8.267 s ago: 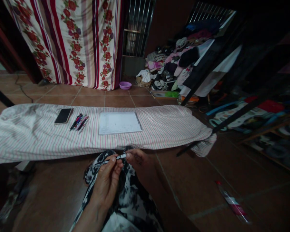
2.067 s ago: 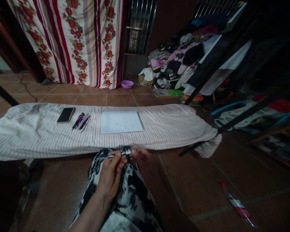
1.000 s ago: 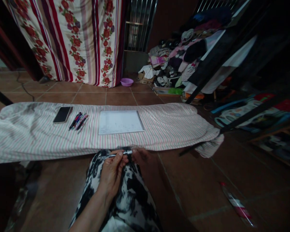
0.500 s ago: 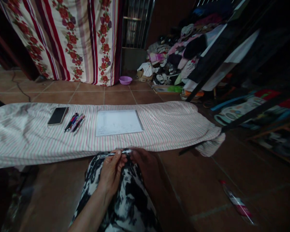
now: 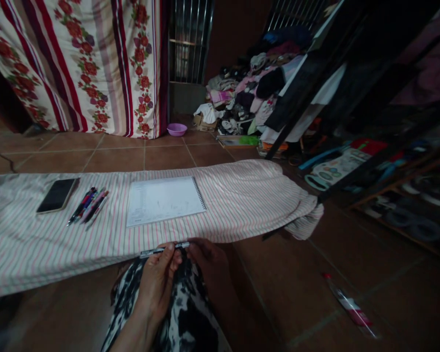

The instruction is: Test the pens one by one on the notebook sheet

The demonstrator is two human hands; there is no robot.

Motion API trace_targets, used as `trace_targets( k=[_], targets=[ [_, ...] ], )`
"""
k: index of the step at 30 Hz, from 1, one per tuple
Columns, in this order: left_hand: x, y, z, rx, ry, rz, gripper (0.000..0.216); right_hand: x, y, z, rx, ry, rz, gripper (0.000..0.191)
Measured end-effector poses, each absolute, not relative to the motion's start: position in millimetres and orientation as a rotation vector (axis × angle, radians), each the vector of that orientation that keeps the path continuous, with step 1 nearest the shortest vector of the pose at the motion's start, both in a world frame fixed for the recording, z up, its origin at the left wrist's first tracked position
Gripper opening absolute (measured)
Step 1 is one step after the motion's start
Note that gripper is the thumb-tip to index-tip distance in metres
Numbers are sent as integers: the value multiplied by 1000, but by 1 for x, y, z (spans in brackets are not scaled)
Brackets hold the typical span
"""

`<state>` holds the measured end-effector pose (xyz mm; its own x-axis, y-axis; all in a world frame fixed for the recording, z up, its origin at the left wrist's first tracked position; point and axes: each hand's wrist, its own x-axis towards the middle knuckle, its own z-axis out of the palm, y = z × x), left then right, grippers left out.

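Note:
Above my lap, just before the cloth's near edge, my left hand pinches a slim pen between thumb and fingers. My right hand, darker in shadow, has its fingers closed at the pen's other end. Both hands are close together with the pen lying sideways across them. On the striped cloth beyond lies a spiral notebook with a nearly white page showing. Several pens lie in a bunch left of the notebook, and a dark-screened phone lies further left.
A plastic bottle with a red cap lies on the tiled floor at right. Beyond the cloth are a purple basin, a heap of clothes and a flowered curtain. A rack stands at far right.
My view has turned to the right, so the cloth, notebook and phone sit further left and lower. Both hands still grip the pen, whose left part shows more clearly.

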<state>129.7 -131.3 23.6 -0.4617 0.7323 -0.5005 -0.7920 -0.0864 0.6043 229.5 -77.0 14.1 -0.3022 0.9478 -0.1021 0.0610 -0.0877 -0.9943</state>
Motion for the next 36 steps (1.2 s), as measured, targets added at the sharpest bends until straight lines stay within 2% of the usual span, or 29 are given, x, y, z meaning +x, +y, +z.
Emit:
trace_targets(
  k=[9,18,26,36],
  targets=[
    [128,-114,15,-187,1066,1734,9,225,-62,-8,-1122,-1334,1549,30],
    [128,-103,9,-127,1090,1706,5,227,-49,-2,-1189,-1380,1464,32],
    [130,-88,6,-110,1117,1656,6,233,-37,-9,-1100,-1286,1617,31],
    [139,-72,11,-75,1009,1658,7,243,-27,-4,-1156,-1291,1554,30]
  ],
)
